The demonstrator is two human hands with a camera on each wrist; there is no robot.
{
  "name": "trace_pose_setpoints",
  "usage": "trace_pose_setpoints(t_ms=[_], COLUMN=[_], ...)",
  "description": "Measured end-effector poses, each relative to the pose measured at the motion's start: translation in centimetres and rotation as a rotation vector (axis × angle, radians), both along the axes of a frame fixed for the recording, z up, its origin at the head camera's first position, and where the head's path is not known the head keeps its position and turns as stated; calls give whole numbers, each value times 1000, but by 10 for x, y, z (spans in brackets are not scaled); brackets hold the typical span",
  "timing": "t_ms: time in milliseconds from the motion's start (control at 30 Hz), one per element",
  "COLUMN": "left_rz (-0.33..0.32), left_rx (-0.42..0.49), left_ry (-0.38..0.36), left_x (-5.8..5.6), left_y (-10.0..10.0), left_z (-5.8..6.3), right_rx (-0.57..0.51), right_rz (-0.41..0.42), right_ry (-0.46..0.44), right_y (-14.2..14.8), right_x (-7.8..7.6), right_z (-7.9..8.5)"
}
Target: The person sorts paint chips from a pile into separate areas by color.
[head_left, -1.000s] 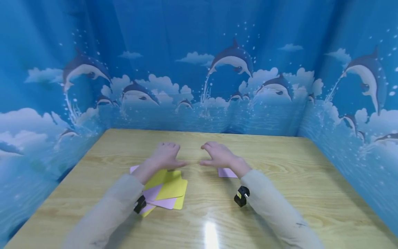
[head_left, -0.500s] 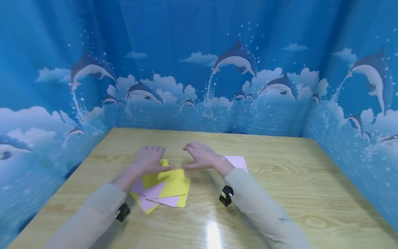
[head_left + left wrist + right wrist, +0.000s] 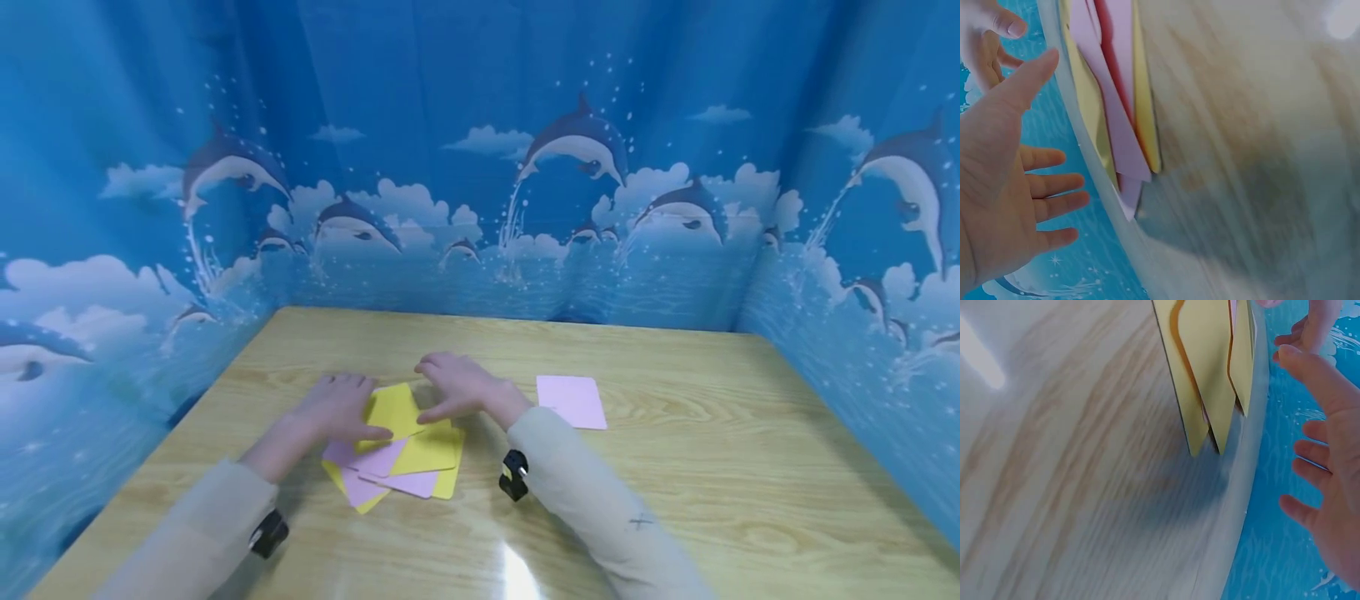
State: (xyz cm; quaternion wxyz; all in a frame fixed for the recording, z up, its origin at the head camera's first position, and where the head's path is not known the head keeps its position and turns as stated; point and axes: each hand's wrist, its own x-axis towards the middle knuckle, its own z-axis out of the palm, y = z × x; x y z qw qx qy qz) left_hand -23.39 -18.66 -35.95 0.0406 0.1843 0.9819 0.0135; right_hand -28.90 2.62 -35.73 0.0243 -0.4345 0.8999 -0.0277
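Note:
A loose, overlapping heap of yellow cards (image 3: 424, 451) and pink cards (image 3: 378, 458) lies left of centre on the wooden table. My left hand (image 3: 335, 410) is at the heap's left side, fingers extended and thumb reaching over the cards. On the far right side of the heap is my right hand (image 3: 459, 388), its fingers loosely bent and thumb apart. Neither hand grips a card; whether a fingertip touches one I cannot tell. In the left wrist view the left hand (image 3: 1007, 169) has spread fingers beside the pile. The right wrist view shows the right hand (image 3: 1329, 456) likewise unclosed.
A separate pink card (image 3: 572, 402) lies flat on the table (image 3: 690, 467), to the right of the right hand. Blue curtains (image 3: 480, 167) with dolphins surround the table at the back and sides. Each wrist carries a small black camera (image 3: 514, 475).
Both hands have moved left, the right one from beside the lone pink card to the heap's far right side. That pink card now shows fully. The head view has shifted slightly.

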Motion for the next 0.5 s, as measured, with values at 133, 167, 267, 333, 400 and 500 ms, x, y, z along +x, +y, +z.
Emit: trace_pose_setpoints(t_ms=[133,167,267,333,400,500], left_rz=[-5,-5,-6,-11,-19,-21], left_rx=[10,14,22,24,23,28], left_ry=[-23,-30,-58,-66,-70,-70], left_x=[4,6,10,12,13,12], left_y=[-4,-4,-6,-7,-8,-10], left_z=[-2,-2,-3,-4,-6,-8], right_rx=[22,28,51,63,73,97], right_rz=[-2,-2,-3,-15,-36,-56], right_ry=[-1,-4,-24,-50,-75,-95], right_y=[-9,-12,-18,-22,-25,-30], right_x=[0,1,3,4,6,8], right_z=[-3,-3,-7,-10,-11,-13])
